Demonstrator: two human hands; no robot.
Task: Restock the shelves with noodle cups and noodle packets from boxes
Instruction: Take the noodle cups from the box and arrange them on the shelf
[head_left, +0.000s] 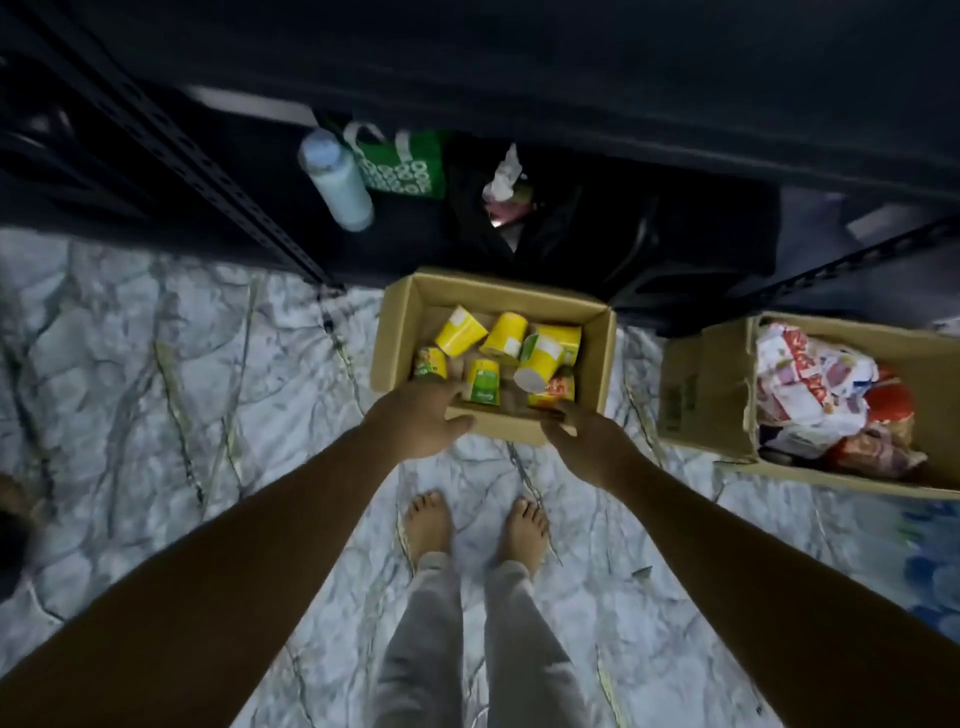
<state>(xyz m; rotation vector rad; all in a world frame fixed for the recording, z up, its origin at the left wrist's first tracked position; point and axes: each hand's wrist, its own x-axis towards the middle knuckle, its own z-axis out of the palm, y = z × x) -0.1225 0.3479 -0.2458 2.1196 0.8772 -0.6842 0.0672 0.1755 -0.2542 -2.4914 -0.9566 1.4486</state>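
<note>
An open cardboard box (400, 332) sits on the floor ahead of my feet, holding several yellow and green noodle cups (460, 331) lying on their sides. My left hand (418, 418) hangs over the box's near left corner, fingers relaxed and reaching past the rim, holding nothing. My right hand (584, 439) hovers at the near right edge, fingers loosely extended, also empty. A second cardboard box (701, 384) to the right holds red and white noodle packets (826, 395). The dark metal shelf unit (218, 176) rises just behind both boxes.
On the shelf's bottom level stand a pale bottle (337, 179), a green printed bag (410, 163) and a black bag with crumpled paper (506, 179). My bare feet (475, 525) stand on marble-patterned flooring. A blue patterned item (935, 571) lies at the right edge.
</note>
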